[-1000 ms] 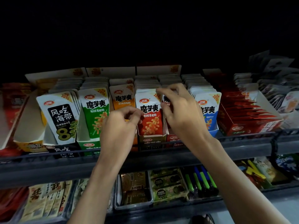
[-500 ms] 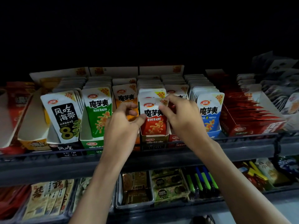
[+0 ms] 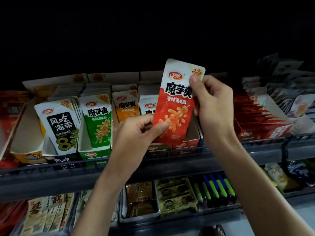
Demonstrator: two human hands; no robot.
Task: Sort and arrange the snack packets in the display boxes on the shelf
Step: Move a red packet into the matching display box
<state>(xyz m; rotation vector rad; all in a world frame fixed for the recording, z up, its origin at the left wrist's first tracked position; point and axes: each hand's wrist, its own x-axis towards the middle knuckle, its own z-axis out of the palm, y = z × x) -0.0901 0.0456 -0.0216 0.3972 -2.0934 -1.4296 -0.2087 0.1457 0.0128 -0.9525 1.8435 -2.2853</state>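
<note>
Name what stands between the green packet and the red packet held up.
Head view: the orange packet, then a white-topped packet, partly hidden by the red packet.

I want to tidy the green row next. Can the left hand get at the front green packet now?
Probably not yet: both the left hand and right hand pinch the red packet. The green packet stands uncovered nearby, so a freed hand should reach it.

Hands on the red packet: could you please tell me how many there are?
2. The left hand pinches the lower left edge of the red packet; the right hand pinches its upper right corner. None appears hidden.
</note>
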